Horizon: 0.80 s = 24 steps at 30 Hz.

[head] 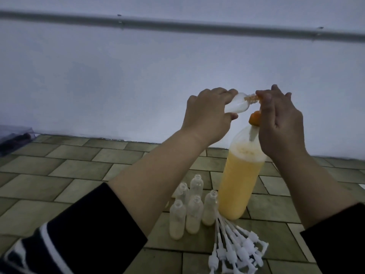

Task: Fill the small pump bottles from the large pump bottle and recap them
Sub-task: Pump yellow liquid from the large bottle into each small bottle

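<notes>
Above a tiled floor, the left hand (205, 113) grips a small bottle (100, 104) tilted sideways, its neck at the orange pump (255, 118) of the large bottle (240, 182). The right hand (280, 123) presses that pump, fingers extended. Pumping slowly, neck tight to the nozzle, should avoid spills.

Tall orange-filled pump bottle (240, 180) upright beside five uncapped small bottles (192, 209)

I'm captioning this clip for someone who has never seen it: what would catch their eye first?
First, the tall clear plastic pump bottle of orange liquid standing on the tiled floor, right of centre. Above it the left hand holds a small clear bottle tilted to the orange nozzle under the right hand. Below stand five uncapped small bottles beside a heap of white pump caps.
</notes>
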Tool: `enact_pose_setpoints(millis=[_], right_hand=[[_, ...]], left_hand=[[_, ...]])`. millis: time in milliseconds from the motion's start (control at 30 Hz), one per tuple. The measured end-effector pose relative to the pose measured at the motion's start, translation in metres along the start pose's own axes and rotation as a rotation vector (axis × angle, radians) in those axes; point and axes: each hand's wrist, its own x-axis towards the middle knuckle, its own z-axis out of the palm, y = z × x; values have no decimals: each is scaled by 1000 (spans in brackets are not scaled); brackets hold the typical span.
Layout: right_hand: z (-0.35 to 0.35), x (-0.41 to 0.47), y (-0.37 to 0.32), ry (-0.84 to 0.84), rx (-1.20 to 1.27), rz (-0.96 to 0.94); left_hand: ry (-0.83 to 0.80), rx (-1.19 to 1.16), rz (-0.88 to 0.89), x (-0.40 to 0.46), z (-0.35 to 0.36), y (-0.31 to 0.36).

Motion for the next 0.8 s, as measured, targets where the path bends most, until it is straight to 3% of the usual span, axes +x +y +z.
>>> enact_pose_setpoints(millis=[233, 433, 800], right_hand=[[7, -8, 4, 80, -25, 18], [12, -8, 5, 0, -58, -17], [17, -12, 14, 61, -37, -21]], left_hand=[[11, -32, -1, -7, 12, 0], [2, 0, 6, -3, 7, -6], [58, 17, 39, -9, 17, 0]])
